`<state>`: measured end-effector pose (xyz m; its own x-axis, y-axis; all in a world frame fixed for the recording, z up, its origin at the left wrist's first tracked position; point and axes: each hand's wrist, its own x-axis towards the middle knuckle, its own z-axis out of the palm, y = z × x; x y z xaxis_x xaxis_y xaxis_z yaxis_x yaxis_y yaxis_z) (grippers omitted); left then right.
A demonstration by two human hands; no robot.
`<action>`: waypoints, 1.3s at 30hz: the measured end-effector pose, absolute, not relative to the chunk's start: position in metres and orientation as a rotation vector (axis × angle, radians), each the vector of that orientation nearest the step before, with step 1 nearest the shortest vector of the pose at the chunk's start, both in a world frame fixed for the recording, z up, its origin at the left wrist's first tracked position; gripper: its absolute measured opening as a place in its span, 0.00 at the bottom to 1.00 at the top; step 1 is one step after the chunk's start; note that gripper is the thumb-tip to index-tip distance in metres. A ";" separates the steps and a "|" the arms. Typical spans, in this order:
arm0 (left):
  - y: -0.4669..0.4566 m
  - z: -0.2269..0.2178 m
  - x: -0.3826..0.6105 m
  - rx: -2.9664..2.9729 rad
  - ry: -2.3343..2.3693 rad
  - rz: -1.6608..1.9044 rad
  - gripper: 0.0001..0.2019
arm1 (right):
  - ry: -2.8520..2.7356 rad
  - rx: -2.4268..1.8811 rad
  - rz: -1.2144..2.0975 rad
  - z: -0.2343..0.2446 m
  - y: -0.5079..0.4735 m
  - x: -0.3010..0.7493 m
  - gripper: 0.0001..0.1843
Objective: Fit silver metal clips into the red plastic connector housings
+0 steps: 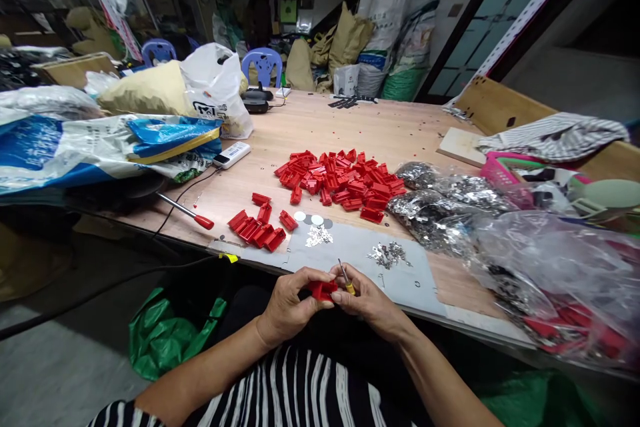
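Near the table's front edge, my left hand [296, 300] grips a small red plastic part [323, 290] between thumb and fingers. My right hand [367, 297] is closed round a small screwdriver [349, 285] with a yellow handle, its thin metal shaft pointing up. Its fingertips are close against the red part's right side; whether they also grip it, I cannot tell. Just beyond my hands, small white pieces [319, 235] and small silver metal pieces [390, 254] lie in two little piles on a grey sheet [350, 260].
A big heap of red parts [345, 180] lies mid-table, with a smaller group [257, 230] at left. Clear bags of metal pieces [435, 213] stand right. A red-tipped lever [203, 221] juts out at left, near a white device [233, 155] and plastic sacks [75, 147].
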<state>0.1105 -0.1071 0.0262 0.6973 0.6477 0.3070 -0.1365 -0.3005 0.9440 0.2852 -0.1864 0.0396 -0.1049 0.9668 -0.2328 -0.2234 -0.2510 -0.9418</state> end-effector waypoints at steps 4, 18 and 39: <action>-0.106 0.023 0.111 1.445 0.398 0.770 0.15 | -0.831 -1.114 1.601 0.036 -0.188 0.280 0.22; -0.097 0.015 0.118 0.981 0.663 0.924 0.16 | -1.545 -2.044 0.481 0.041 -0.121 0.323 0.06; -0.093 0.020 0.121 1.293 0.706 0.959 0.16 | -1.358 -1.663 0.789 0.046 -0.142 0.298 0.10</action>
